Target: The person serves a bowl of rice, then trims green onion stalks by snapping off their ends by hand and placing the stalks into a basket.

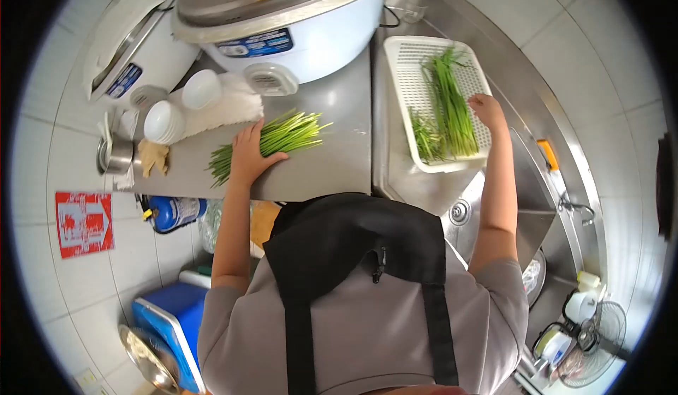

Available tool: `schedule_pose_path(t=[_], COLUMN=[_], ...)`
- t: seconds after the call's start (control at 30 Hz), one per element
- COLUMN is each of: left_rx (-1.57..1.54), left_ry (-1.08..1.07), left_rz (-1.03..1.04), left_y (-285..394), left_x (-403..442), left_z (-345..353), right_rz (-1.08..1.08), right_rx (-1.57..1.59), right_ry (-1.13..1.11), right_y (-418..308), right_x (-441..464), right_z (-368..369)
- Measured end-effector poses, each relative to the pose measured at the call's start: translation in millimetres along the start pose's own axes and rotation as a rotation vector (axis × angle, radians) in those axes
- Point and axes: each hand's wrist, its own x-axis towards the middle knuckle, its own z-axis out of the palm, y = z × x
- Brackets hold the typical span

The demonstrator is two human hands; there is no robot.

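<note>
A bundle of long green chives [295, 131] lies slanting across the steel counter. My left hand [248, 153] is on this bundle, its fingers over the far side and its thumb stretched along the near side. To the right, a white perforated plastic basket [402, 60] holds more chives [452, 105], a long bunch and a shorter heap at the lower left. My right hand [487, 110] is over the basket's right side, beside the long bunch, with its fingers curled in. What those fingers hold, if anything, is hidden.
A large lidded cooker [318, 52] stands behind the counter [346, 162], a second cooker [152, 60] to its left. White bowls [162, 123], a cloth [229, 109] and a metal pot [116, 155] sit on the left. At right are a sink [470, 236] and an orange-handled tool [548, 155].
</note>
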Motion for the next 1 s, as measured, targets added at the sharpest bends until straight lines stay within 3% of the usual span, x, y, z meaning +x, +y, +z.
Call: schedule_pose_path(t=[0.03, 0.1, 0.23, 0.3, 0.37, 0.43, 0.53, 0.67, 0.73, 0.77, 0.83, 0.87, 0.93, 1.0], left_rx=[-0.001, -0.033, -0.044, -0.036, -0.139, -0.16, -0.216, -0.328, -0.339, -0.354, -0.376, -0.4, -0.425, -0.478], left_ry=[-0.005, 0.0, 0.02, 0.046, 0.153, 0.181, 0.192, 0.174, 0.182, 0.185, 0.191, 0.189, 0.187, 0.167], left_rz=[-0.027, -0.004, 0.017, 0.022, 0.106, 0.119, 0.143, 0.239, 0.27, 0.3, 0.315, 0.32, 0.326, 0.32], left_y=[0, -4, 1, 9, 22, 33, 54, 80, 91, 96, 101, 102, 107, 117], left_x=[1, 2, 3, 8, 17, 25, 35, 50, 54, 56, 56, 57, 59, 62], left_z=[0, 4, 0, -8, -18, -27, -38, -35, -36, -37, -37, -35, -34, -34], right_rz=[0.016, 0.192, 0.291, 0.064, 0.122, 0.057, 0.016, -0.013, 0.208, 0.202, 0.303, 0.303, 0.267, 0.242], right_rx=[-0.005, -0.125, -0.178, -0.465, -0.493, -0.448, -0.46, -0.561, -0.303, -0.305, 0.159, 0.158, 0.554, 0.599], right_ry=[0.015, -0.259, -0.376, -0.181, -0.213, -0.074, -0.267, -0.291, -0.472, -0.47, -0.427, -0.427, -0.406, -0.379], right_y=[2, 0, -11, -16, -17, -23, -37, -32, -37, -37, -31, -27, -27, -32], right_x=[5, 13, 15, 9, 11, 12, 5, 2, 8, 10, 11, 10, 1, -6], right_z=[-1, 7, 33, 46, 51, 50, 58, 76, 60, 53, 37, 31, 16, 5])
